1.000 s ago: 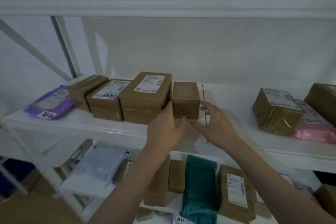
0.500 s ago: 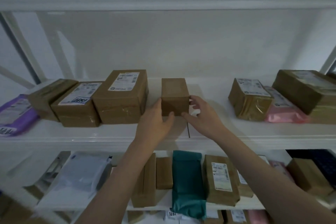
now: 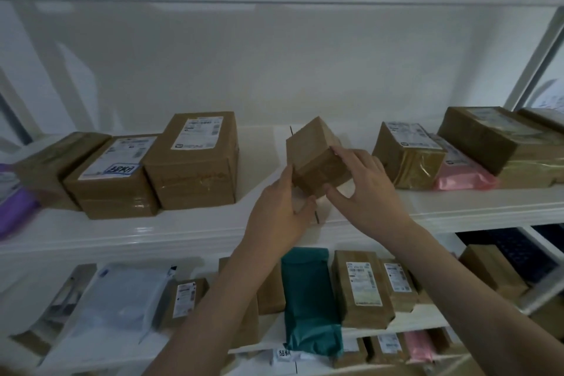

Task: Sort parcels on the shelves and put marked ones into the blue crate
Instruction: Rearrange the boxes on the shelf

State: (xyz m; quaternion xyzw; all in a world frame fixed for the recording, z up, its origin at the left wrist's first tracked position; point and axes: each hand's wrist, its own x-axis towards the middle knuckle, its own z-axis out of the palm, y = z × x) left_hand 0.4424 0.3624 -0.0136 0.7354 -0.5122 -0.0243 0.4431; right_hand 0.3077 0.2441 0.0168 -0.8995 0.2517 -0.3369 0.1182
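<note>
A small plain brown box is lifted and tilted above the middle white shelf. My left hand grips its lower left corner, thumb up its side. My right hand grips its right side, fingers over the top edge and thumb under the front. No label shows on the faces I can see. The blue crate shows dimly at the lower right, behind the shelf.
Left on the shelf stand three labelled brown boxes and a purple mailer. Right are a taped box, a pink mailer and a large box. The lower shelf holds a teal mailer and more parcels.
Both hands closed on the small brown box, lifted it off the shelf and tilted it, moving it right away from the large labelled box. The camera view shifted right.
</note>
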